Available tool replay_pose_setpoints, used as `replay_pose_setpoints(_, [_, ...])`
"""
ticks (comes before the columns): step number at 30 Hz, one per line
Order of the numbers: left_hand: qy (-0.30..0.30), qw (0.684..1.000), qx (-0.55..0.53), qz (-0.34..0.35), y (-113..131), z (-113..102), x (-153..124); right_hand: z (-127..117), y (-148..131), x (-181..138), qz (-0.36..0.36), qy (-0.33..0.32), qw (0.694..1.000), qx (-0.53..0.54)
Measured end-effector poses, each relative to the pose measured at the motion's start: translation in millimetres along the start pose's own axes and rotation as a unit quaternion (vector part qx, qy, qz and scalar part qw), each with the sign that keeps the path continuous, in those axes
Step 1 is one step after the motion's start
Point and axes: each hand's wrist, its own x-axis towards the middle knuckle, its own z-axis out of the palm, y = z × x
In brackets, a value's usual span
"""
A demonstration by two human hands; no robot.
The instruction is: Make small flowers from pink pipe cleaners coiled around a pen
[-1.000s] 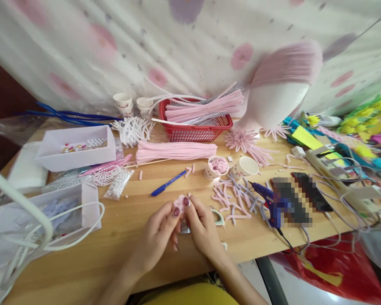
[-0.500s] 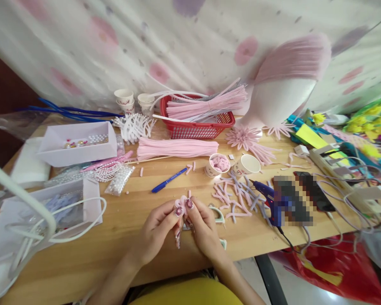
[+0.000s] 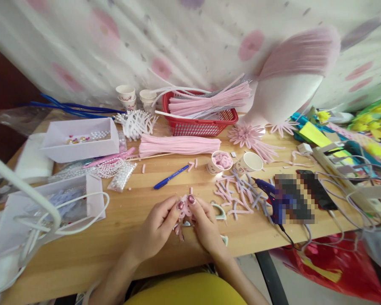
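Note:
My left hand (image 3: pixel 158 228) and my right hand (image 3: pixel 205 226) meet over the near middle of the wooden table (image 3: pixel 120 241). Both pinch a small pink pipe-cleaner piece (image 3: pixel 185 204) between thumbs and fingertips, fingers closed round it. A blue pen (image 3: pixel 170 177) lies just beyond the hands. Cut pink and lilac pipe-cleaner bits (image 3: pixel 238 192) are strewn to the right, beside a blue glue gun (image 3: pixel 269 195). A small scissors handle (image 3: pixel 220 212) lies by my right hand.
A red basket (image 3: pixel 200 123) of pink pipe cleaners stands at the back, a pink bundle (image 3: pixel 179 146) in front of it. Two paper cups (image 3: pixel 235 162) sit mid-right. White boxes (image 3: pixel 79 142) and bead bags fill the left. Cables and a power strip (image 3: pixel 343 169) crowd the right.
The hands have kept working the pink piece with small finger shifts. The view has tilted slightly, so everything sits a little lower and to the right.

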Motion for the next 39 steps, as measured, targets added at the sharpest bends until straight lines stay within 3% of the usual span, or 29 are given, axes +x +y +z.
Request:
replay_pose_setpoints(4, [0.004,1.000,-0.002,-0.010,-0.9,1.9,0.4,1.3,-7.0,-0.5,-0.036,-0.012,0.999,-0.009])
replay_pose_setpoints(12, [0.035,0.999,0.012,-0.007,-1.7,3.5,2.8,-0.3,-7.4,-0.7,-0.152,0.026,0.956,-0.249])
replay_pose_setpoints(19, [0.019,0.989,-0.124,-0.075,-10.5,8.1,1.7,-1.2,-3.2,-1.8,-0.095,0.006,0.984,-0.151])
replay_pose_setpoints(23, [0.031,0.996,-0.075,-0.044,-8.7,4.0,1.4,-3.8,-6.9,-2.1,-0.078,-0.041,0.984,-0.153])
replay_pose_setpoints(26, [0.057,0.998,-0.028,-0.029,-2.7,1.0,0.1,-6.1,-9.2,-2.1,-0.107,-0.033,0.975,-0.192])
replay_pose_setpoints(31, [0.095,0.993,-0.056,-0.040,3.6,1.7,1.3,-8.6,-4.4,-1.2,-0.116,-0.030,0.969,-0.217])
replay_pose_setpoints(35, [0.137,0.987,-0.071,-0.046,-0.9,6.1,3.5,-9.1,6.1,0.6,-0.131,0.021,0.960,-0.246])
replay_pose_setpoints(39, [0.130,0.987,-0.081,-0.053,-5.6,10.2,4.3,-9.6,13.9,2.2,-0.145,0.069,0.938,-0.309])
